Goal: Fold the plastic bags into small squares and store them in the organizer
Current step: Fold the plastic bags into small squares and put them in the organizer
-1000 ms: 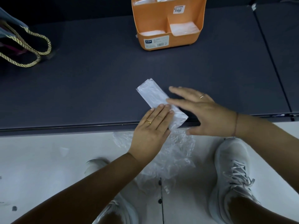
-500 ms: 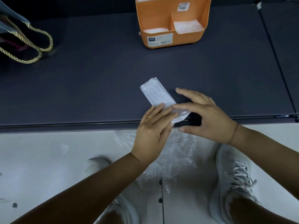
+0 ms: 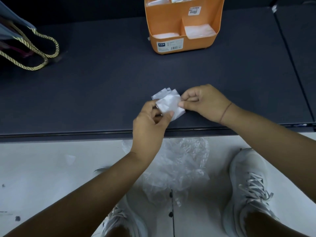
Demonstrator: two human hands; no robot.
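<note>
- From the head camera, looking down: a small, nearly square folded packet of translucent white plastic bag (image 3: 168,103) is held just over the near part of the dark grey matte tabletop (image 3: 102,91), between the person's two hands. Whether its underside touches the surface I cannot tell.
- The left hand (image 3: 148,124) comes up from below and holds the packet's near left corner. Its fingers (image 3: 168,115) are curled, with the thumb tip pressed on the plastic.
- The right hand (image 3: 203,103) holds the packet's right edge. Its fingers (image 3: 183,104) are bent in tight, pinching the plastic between thumb and forefinger. A thin band circles that wrist.
- A few layered edges of the bag stick out unevenly at the packet's far corner.
- Well beyond the hands, at the back of the tabletop, stands an orange plastic organizer (image 3: 171,23) with barcode labels. Its two front compartments each hold folded white plastic squares, one on the left (image 3: 165,35) and one on the right (image 3: 199,30). More plastic shows in the rear compartments at the top edge.
- At the far left lies a dark bag with gold twisted rope handles (image 3: 34,48).
- Below the tabletop's front edge, on the pale floor (image 3: 42,168), sits a crumpled heap of clear plastic bags (image 3: 179,165) between the person's white laced trainers, the right (image 3: 248,185) and the left (image 3: 119,219).
</note>
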